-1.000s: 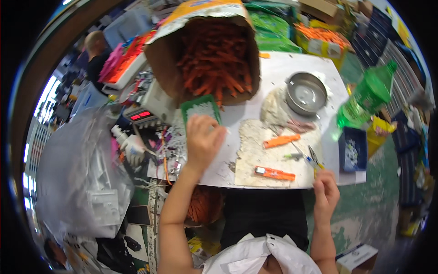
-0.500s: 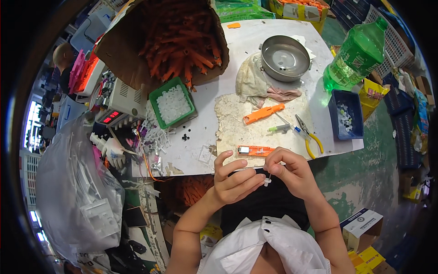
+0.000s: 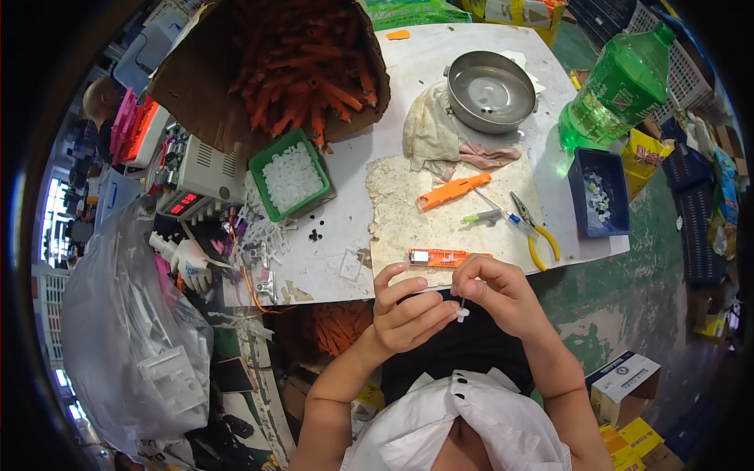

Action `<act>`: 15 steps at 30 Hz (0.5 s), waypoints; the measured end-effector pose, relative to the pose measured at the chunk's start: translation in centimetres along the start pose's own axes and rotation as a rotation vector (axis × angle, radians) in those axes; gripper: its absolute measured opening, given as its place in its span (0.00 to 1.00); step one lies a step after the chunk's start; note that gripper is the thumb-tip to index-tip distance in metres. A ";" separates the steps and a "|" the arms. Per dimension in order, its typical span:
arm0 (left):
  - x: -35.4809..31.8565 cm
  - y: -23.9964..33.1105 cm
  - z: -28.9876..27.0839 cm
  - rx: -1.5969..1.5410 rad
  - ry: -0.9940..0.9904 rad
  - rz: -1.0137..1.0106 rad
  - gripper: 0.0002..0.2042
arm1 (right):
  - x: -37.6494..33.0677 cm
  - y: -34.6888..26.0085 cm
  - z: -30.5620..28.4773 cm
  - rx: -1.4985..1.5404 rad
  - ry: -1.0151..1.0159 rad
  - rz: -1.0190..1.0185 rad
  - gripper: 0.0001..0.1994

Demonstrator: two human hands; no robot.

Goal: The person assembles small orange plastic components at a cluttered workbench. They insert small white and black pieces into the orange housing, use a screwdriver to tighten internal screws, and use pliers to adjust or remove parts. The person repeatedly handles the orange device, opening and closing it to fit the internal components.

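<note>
My right hand (image 3: 495, 292) is closed in a pinch on a thin shaft, with a small white plastic piece (image 3: 463, 315) at its lower end. Beside it my left hand (image 3: 406, 310) has its fingers stretched and parted, the tips close to the white piece; I cannot tell whether they touch it. Just beyond both hands, an orange casing half (image 3: 446, 257) lies with its inside up, showing a silvery block at its left end. A second orange casing piece (image 3: 453, 191) rests farther back on the worn mat (image 3: 389, 212).
Yellow-handled pliers (image 3: 538, 231) and a screwdriver (image 3: 518, 222) lie at right, near a blue bin (image 3: 598, 229). A metal bowl (image 3: 492, 118), a rag (image 3: 428, 133) and a green bottle (image 3: 616, 86) stand behind. At left are a green tray (image 3: 320, 192), a box of orange parts (image 3: 188, 86) and a power supply (image 3: 206, 169).
The view has shifted slightly. Both hands keep nearly the same pose, and the white piece still hangs below the right fingertips.
</note>
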State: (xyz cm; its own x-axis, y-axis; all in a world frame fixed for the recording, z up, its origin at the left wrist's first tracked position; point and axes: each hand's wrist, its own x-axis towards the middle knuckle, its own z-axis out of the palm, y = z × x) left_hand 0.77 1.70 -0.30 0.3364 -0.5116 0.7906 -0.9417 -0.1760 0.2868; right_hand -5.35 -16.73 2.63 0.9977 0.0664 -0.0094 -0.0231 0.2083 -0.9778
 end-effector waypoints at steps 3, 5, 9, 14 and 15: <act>-0.2 0.0 0.1 -0.012 0.001 -0.012 0.10 | 0.0 0.2 0.0 0.039 -0.009 0.012 0.08; -0.3 0.1 0.1 -0.013 0.003 -0.022 0.09 | 0.0 0.3 -0.1 0.044 -0.014 0.012 0.08; -0.3 0.1 0.3 -0.022 0.002 -0.029 0.09 | -0.1 0.2 -0.2 0.017 -0.002 0.002 0.08; -0.2 0.1 0.6 -0.038 0.014 -0.050 0.09 | -0.2 0.3 -0.2 0.004 -0.007 0.002 0.07; -0.1 0.1 0.6 -0.055 0.022 -0.062 0.10 | -0.2 0.3 -0.2 -0.003 -0.010 0.001 0.07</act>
State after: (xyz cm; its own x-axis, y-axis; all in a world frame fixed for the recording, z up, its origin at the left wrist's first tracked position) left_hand 0.63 1.23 -0.66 0.3945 -0.4823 0.7822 -0.9175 -0.1603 0.3639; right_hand -5.55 -16.86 2.31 0.9970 0.0764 -0.0085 -0.0240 0.2049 -0.9785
